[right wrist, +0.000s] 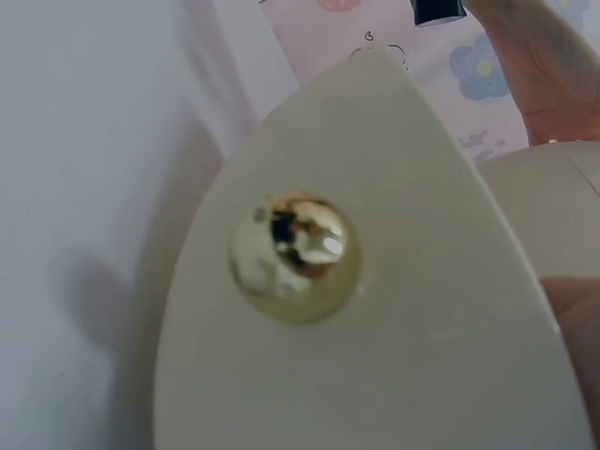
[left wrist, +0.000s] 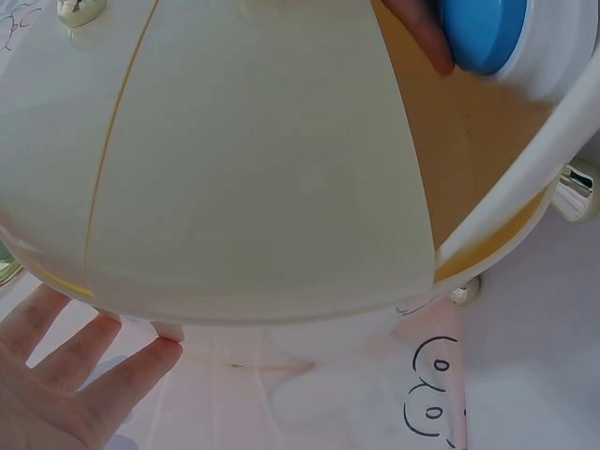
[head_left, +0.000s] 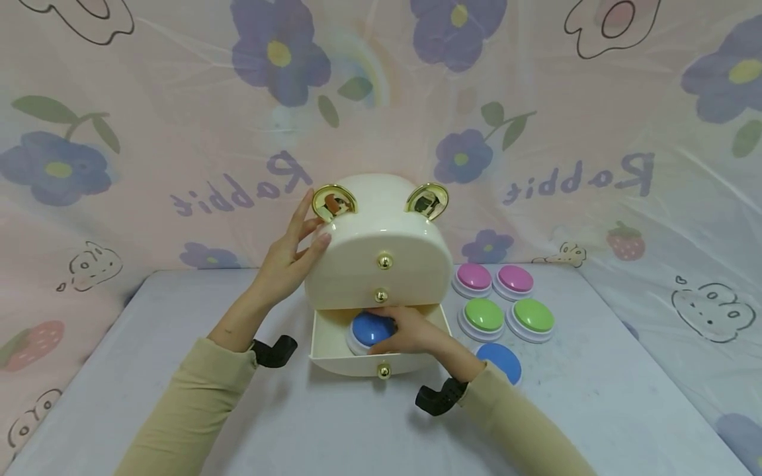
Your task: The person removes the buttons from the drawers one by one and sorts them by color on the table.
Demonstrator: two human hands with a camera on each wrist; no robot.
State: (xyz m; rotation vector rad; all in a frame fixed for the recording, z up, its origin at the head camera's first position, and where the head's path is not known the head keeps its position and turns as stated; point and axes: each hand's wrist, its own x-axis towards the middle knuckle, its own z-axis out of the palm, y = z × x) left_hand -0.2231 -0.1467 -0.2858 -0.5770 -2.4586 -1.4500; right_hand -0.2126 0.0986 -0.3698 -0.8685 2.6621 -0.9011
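Note:
A white box with gold-rimmed ears, like a small drawer cabinet [head_left: 351, 277], stands mid-table with its bottom drawer [head_left: 336, 365] pulled out. In that drawer, my right hand [head_left: 413, 330] grips a blue-topped round push button [head_left: 372, 329] with a white base, thumb at the near side and fingers at the far side. The blue button [left wrist: 483, 33] shows at the top right in the left wrist view, a fingertip against it. My left hand [head_left: 290, 264] rests on the cabinet's left side, its fingers extended; the same hand [left wrist: 66, 389] appears under the cabinet wall in the left wrist view.
To the right of the cabinet stand two pink buttons [head_left: 474, 277], two green buttons [head_left: 483, 315] and another blue button [head_left: 500, 362], partly behind my right forearm. A gold knob [head_left: 383, 371] juts from the drawer front. Behind the table [head_left: 601, 377] hangs a flowered cloth [head_left: 381, 132].

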